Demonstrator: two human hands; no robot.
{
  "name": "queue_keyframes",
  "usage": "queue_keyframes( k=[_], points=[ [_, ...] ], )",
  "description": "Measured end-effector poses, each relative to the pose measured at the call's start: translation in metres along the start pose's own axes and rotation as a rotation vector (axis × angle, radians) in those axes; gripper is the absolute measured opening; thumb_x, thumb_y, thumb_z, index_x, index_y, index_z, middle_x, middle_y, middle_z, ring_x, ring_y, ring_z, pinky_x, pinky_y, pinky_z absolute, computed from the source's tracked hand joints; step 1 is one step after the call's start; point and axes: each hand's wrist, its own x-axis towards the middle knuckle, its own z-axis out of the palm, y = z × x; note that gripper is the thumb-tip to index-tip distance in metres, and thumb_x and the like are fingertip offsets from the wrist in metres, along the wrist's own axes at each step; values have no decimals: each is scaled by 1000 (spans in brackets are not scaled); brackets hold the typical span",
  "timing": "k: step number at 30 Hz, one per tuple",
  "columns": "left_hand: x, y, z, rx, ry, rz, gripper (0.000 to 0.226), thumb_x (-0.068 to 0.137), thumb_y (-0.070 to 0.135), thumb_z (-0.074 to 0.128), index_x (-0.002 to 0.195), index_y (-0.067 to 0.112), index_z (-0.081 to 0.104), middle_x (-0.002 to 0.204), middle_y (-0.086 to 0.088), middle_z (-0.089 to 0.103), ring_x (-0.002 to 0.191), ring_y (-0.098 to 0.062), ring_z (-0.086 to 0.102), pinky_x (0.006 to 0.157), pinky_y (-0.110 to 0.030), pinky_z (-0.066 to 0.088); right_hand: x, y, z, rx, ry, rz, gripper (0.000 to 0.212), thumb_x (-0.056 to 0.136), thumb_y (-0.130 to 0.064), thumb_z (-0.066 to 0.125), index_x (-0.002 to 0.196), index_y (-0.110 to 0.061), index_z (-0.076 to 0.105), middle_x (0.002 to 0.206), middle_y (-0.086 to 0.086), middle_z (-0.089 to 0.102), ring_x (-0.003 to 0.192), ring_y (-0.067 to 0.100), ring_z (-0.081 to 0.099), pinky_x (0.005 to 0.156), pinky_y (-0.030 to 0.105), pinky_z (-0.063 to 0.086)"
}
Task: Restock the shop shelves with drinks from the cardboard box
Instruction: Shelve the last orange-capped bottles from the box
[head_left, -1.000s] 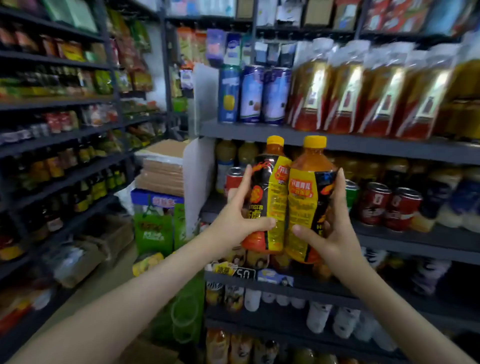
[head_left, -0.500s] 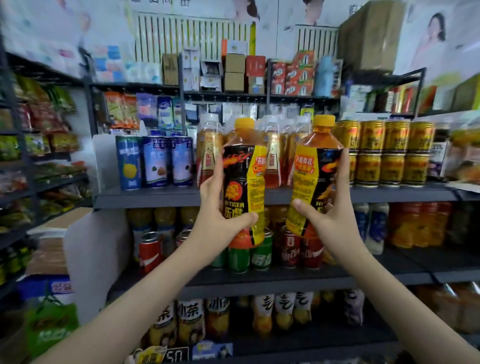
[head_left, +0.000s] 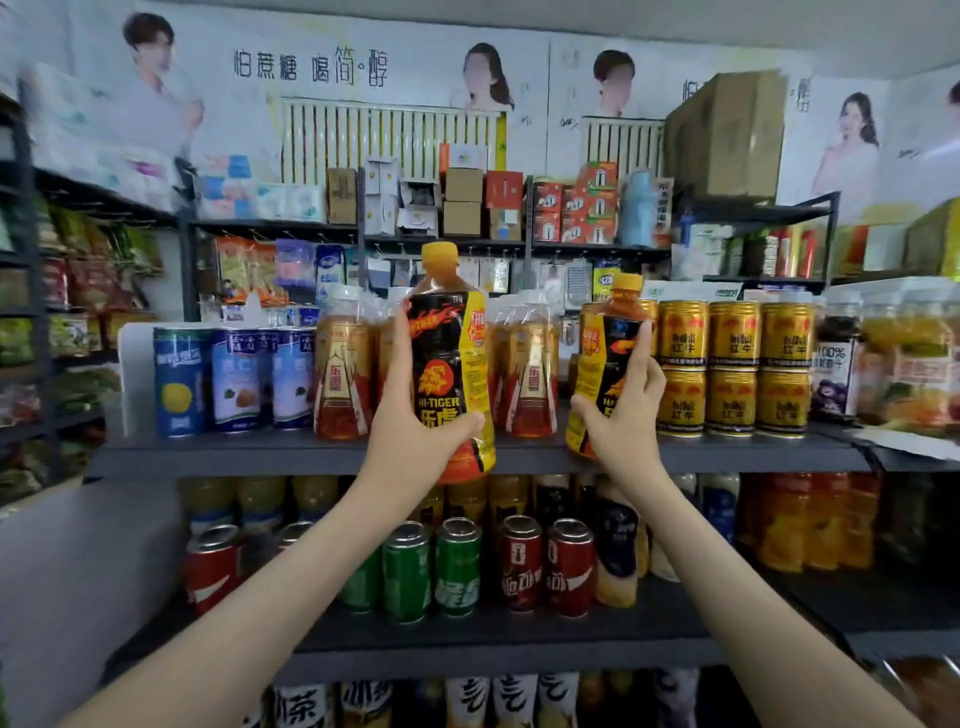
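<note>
Two orange-capped drink bottles held up to a dark grey metal shelf (head_left: 234, 456), one in each hand.

The left hand (head_left: 415, 431) curls its fingers and thumb around the lower half of an upright plastic bottle with a black-and-yellow label (head_left: 447, 364), in front of the shelf edge. At its 3 o'clock, apart from it, the right hand (head_left: 618, 415) grips a matching second bottle (head_left: 608, 343). This one's base may touch the shelf, but the hand hides it. Gold cans (head_left: 732, 364), stacked two high, stand just beside the second bottle at 3 o'clock. Shrink-wrapped amber bottles (head_left: 343, 379) and tall blue cans (head_left: 234, 379) sit at the first bottle's 9 o'clock.
</note>
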Motion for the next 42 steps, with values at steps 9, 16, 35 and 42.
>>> queue_keyframes(
  k=[9,16,35,42],
  points=[
    [35,-23,29,34,-18,51,111,78,8,76,147,49,-1,157,19,12,143,-3,15,119,-41,19,26,26,20,-213,-174,11,103,89,-21,67,144,-40,-18,156,21,-2,142,40,7,113,51,15],
    [58,-37,38,34,-29,103,112,79,6,75,149,47,-2,150,29,13,135,10,16,113,-25,19,24,44,11,-337,-326,-57,104,89,-19,64,144,-44,-21,158,11,-17,143,39,-3,113,52,12],
    [81,-59,33,125,-50,174,113,78,6,74,145,55,-3,138,26,37,129,-4,42,107,-41,40,56,58,27,-780,-390,-257,116,80,-6,72,150,-21,-20,157,9,-24,147,26,-13,96,28,48],
    [86,-61,27,84,-40,181,113,79,5,74,141,60,-2,150,20,30,135,-5,36,112,-47,34,69,70,48,-772,-393,-201,106,85,5,61,148,-15,-22,156,11,-28,146,26,-17,105,31,41]
  ],
)
